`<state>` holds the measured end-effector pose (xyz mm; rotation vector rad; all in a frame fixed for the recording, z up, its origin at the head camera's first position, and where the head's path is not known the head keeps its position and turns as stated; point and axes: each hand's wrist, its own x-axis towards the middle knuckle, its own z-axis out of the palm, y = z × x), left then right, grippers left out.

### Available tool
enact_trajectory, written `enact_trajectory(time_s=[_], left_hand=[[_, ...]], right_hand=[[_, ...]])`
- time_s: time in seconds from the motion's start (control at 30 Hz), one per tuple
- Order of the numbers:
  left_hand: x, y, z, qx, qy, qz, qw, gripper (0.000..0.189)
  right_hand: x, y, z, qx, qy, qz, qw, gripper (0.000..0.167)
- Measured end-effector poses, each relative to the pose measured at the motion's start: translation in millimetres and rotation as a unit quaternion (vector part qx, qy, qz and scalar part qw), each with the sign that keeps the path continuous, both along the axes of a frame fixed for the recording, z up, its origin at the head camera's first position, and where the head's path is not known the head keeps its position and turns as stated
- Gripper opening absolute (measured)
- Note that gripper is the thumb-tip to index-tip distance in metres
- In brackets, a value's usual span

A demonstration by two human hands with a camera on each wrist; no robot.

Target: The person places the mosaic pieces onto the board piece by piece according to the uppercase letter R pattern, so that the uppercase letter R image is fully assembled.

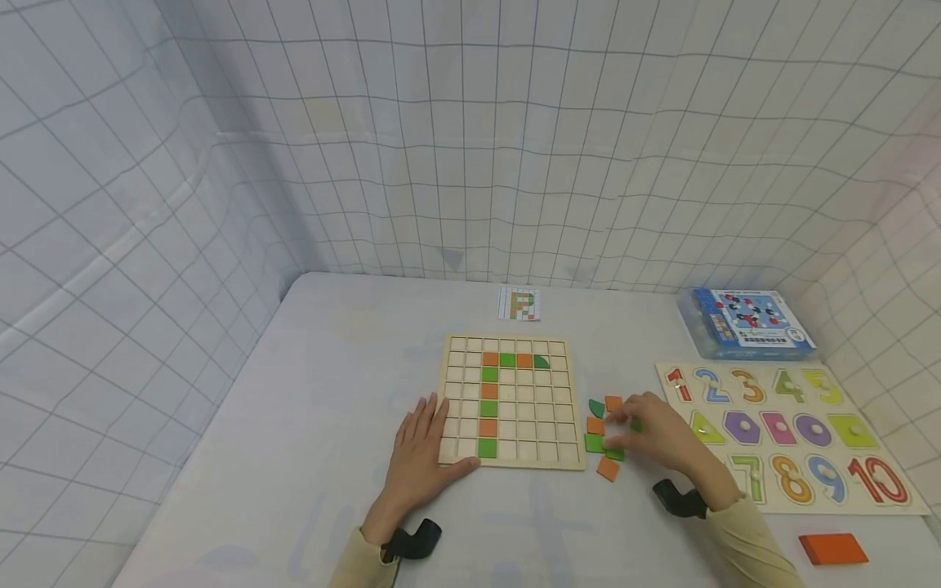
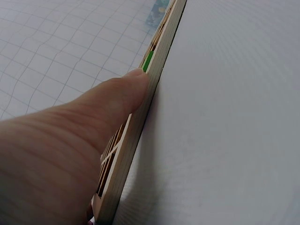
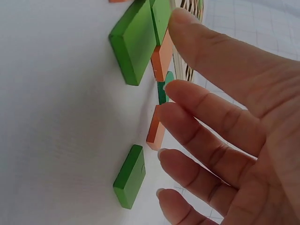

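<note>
A wooden grid board lies on the table, holding a column and top row of orange and green square tiles that end in a dark green quarter-round tile. My left hand rests at its lower left corner, fingers straight along the side and thumb on the front edge beside a green tile. Right of the board, my right hand hovers over loose tiles, thumb and fingers apart with nothing between them. Below it are green squares, orange squares and another quarter-round tile.
A small pattern card lies behind the board. To the right is a number and shape puzzle with knobs, partly under my right forearm. A blue-labelled box stands behind it, and an orange block lies in front.
</note>
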<state>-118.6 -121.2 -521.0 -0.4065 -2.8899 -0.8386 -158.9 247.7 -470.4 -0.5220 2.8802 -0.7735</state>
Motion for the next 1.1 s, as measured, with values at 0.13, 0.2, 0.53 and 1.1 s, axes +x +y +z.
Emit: enact_trajectory(time_s=[0.13, 0.2, 0.53, 1.1], left_hand=[[-0.3, 0.0, -0.3, -0.002, 0.002, 0.000, 1.0000, 0.097], [-0.3, -0.1, -0.3, -0.001, 0.002, -0.001, 1.0000, 0.097], [0.0, -0.1, 0.6, -0.002, -0.003, 0.000, 1.0000, 0.097], [0.3, 0.8, 1.9, -0.001, -0.010, 0.002, 1.0000, 0.097]], right_hand=[[0.9, 1.3, -0.3, 0.005, -0.004, 0.007, 1.0000, 0.029], [1.2, 1.8, 0.0, 0.005, -0.007, 0.011, 0.9999, 0.028], [3.4, 3.3, 0.9, -0.001, -0.017, 0.027, 0.9995, 0.025], [7.7, 2.5, 1.1, 0.005, -0.022, 0.026, 0.9994, 0.019]])
